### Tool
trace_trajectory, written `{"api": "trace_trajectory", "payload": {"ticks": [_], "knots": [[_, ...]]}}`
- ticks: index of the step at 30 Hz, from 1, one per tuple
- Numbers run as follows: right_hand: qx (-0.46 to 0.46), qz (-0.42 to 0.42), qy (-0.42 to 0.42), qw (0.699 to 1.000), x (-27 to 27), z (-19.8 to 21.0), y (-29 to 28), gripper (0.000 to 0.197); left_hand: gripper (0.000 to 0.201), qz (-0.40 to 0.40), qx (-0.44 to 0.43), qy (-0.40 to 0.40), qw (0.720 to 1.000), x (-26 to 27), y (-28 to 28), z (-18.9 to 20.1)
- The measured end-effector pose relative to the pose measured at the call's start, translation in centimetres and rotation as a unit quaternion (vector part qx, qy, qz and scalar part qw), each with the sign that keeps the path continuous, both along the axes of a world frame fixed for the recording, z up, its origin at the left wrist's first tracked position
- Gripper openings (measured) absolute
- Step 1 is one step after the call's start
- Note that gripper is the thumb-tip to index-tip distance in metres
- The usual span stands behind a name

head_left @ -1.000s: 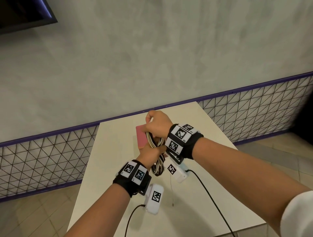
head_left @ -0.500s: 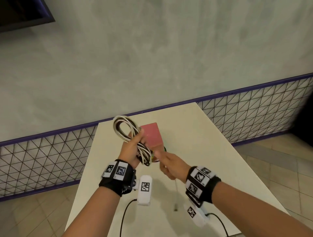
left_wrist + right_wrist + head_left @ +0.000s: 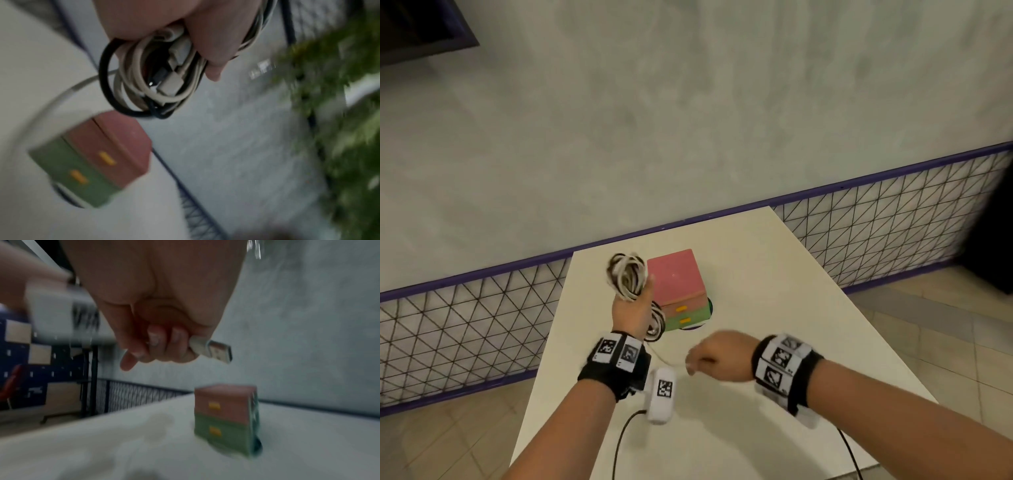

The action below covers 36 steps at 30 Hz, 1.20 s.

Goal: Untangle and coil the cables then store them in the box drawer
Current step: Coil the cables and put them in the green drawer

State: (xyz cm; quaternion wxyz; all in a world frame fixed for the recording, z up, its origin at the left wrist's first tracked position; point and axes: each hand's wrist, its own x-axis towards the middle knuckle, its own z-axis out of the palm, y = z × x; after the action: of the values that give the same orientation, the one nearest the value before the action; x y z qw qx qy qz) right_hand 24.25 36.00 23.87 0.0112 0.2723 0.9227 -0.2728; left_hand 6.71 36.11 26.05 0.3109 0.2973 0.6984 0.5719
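Two hands at work above the table [image 3: 774, 291]; our left hand [image 3: 631, 310] is raised, fingers curled round a bundle of cables [image 3: 627, 274], white and black loops spilling above and below the fist; in the left wrist view several plug ends sit tangled inside the loops; our right hand [image 3: 717, 356] is low and clenched, pinching a white USB plug [image 3: 211, 349] between thumb and curled fingers; a thin white strand [image 3: 664, 358] runs from it back toward the bundle, so we judge one cable is being drawn free; box [image 3: 678, 287] stands just beyond the left hand, pink over green, both drawers with yellow pulls looking closed; handling, as we judge it: cables light, limp, springy, loops apt to slip and re-knot if the fist slackens; best held at the stiff plug housing for pulling, with the bundle gripped across its middle; a hard tug may cinch the knot tighter; untangling underway, coiling and storing not yet done
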Motion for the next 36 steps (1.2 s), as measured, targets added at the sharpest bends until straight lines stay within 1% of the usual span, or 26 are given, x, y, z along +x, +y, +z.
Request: {"api": "trace_trajectory", "payload": {"ticks": [1,2,3,4,5,6,7,8,9,10,11,13,14,15,17,19,22,24,26,28,29,30,31,32,33,36], "knots": [[0.031,0.007,0.015,0.999,-0.6,1.6,0.5,0.027,0.035,-0.031,-0.010,0.045,0.998,0.1,-0.4,-0.6],[0.074,0.022,0.028,0.997,-1.2,3.3,0.9,0.025,0.025,-0.060,-0.017,0.062,0.996,0.3,-0.8,-1.1],[0.122,0.045,0.030,0.991,-1.8,4.9,1.3,0.026,0.012,-0.086,-0.025,0.070,0.993,0.5,-1.2,-1.5],[0.163,0.074,0.017,0.984,-2.3,6.2,1.6,0.027,0.005,-0.118,-0.039,0.068,0.990,0.6,-1.6,-1.8],[0.197,0.098,0.002,0.976,-2.7,7.2,1.7,0.028,0.022,-0.156,-0.053,0.083,0.983,0.8,-1.9,-2.2],[0.216,0.111,-0.006,0.970,-2.9,7.9,1.9,0.029,0.033,-0.191,-0.065,0.092,0.975,0.9,-2.0,-3.1],[0.224,0.114,0.001,0.968,-3.0,8.3,2.1,0.030,0.034,-0.220,-0.081,0.103,0.967,1.1,-2.0,-3.7],[0.228,0.109,0.012,0.968,-2.9,8.5,2.5,0.031,0.027,-0.243,-0.093,0.094,0.961,1.3,-2.2,-4.0],[0.231,0.096,0.024,0.968,-2.8,8.3,3.0,0.032,0.019,-0.254,-0.085,0.068,0.961,1.7,-2.5,-3.8],[0.241,0.080,0.035,0.967,-2.5,8.1,3.4,0.034,0.017,-0.259,-0.060,0.032,0.964,2.0,-2.9,-3.6],[0.254,0.060,0.038,0.965,-2.3,7.7,4.0,0.036,0.023,-0.268,-0.039,-0.009,0.963,2.5,-3.4,-3.0],[0.278,0.033,0.029,0.959,-2.0,7.1,4.6,0.041,0.060,-0.295,-0.019,-0.092,0.951,2.8,-4.0,-2.8],[0.285,0.031,0.031,0.958,-2.0,6.8,4.8,0.042,0.073,-0.307,-0.027,-0.108,0.945,2.5,-4.2,-2.9],[0.290,0.038,0.044,0.955,-2.1,6.7,4.9,0.041,0.082,-0.318,-0.044,-0.103,0.941,2.4,-4.4,-3.0],[0.300,0.063,0.077,0.949,-2.3,6.6,4.9,0.037,0.086,-0.349,-0.096,-0.089,0.928,1.9,-4.7,-3.3],[0.318,0.084,0.105,0.939,-2.5,6.4,4.8,0.038,0.075,-0.386,-0.130,-0.052,0.912,1.4,-5.1,-3.1],[0.312,0.091,0.111,0.939,-2.7,6.7,4.4,0.043,0.028,-0.432,-0.142,-0.016,0.891,1.2,-5.3,-3.1],[0.292,0.090,0.080,0.949,-3.0,7.0,4.0,0.046,0.021,-0.458,-0.162,0.023,0.874,1.5,-5.3,-3.1],[0.269,0.091,0.057,0.957,-3.6,7.3,3.9,0.044,0.021,-0.460,-0.172,0.029,0.871,1.7,-5.5,-3.0],[0.221,0.062,0.032,0.973,-4.0,7.2,4.2,0.041,0.021,-0.442,-0.152,0.007,0.884,1.8,-5.6,-2.5],[0.163,0.033,0.030,0.986,-4.1,7.0,4.5,0.045,0.022,-0.424,-0.139,0.002,0.895,1.9,-5.6,-2.3],[0.076,-0.004,0.041,0.996,-4.1,6.8,4.7,0.050,0.021,-0.404,-0.125,0.002,0.906,1.9,-5.5,-2.0],[-0.028,-0.047,0.069,0.996,-4.1,6.5,4.7,0.052,0.018,-0.386,-0.113,0.002,0.915,1.9,-5.4,-1.7],[-0.129,-0.087,0.111,0.982,-4.1,6.3,4.6,0.050,0.016,-0.374,-0.103,-0.006,0.922,2.0,-5.2,-1.4],[-0.214,-0.111,0.164,0.957,-4.1,6.1,4.4,0.044,0.015,-0.367,-0.097,-0.021,0.925,2.0,-5.1,-1.1],[-0.369,-0.115,0.317,0.866,-3.6,6.3,3.5,0.024,0.018,-0.353,-0.082,-0.076,0.929,2.1,-4.8,-0.6]]}}
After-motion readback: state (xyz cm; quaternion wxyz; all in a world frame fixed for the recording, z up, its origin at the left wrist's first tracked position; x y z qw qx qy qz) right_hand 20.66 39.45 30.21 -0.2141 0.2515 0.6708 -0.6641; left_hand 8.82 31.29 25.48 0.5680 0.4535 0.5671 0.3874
